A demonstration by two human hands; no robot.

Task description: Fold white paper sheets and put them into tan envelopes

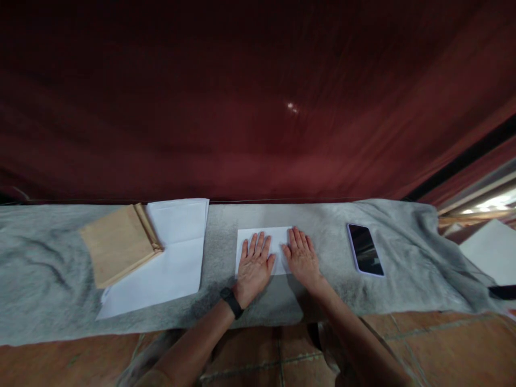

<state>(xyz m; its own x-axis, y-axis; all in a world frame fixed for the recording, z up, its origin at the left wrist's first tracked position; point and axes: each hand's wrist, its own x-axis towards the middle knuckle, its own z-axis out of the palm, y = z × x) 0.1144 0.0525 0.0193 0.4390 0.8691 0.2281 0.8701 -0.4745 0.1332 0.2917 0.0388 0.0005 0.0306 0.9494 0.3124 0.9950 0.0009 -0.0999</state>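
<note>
A small folded white sheet of paper (278,236) lies on a grey cloth (330,290) in front of me. My left hand (253,269) rests flat on the sheet's left part, fingers stretched out and a little apart; a black watch sits on that wrist. My right hand (301,257) lies flat on the sheet's right edge, fingers extended. Neither hand holds anything.
To the left lie larger white sheets (169,263) with a brown paper packet (116,244) on top. A dark phone (365,249) lies face up to the right. A dark red curtain (258,97) hangs behind; tiled floor (443,344) shows below the cloth's front edge.
</note>
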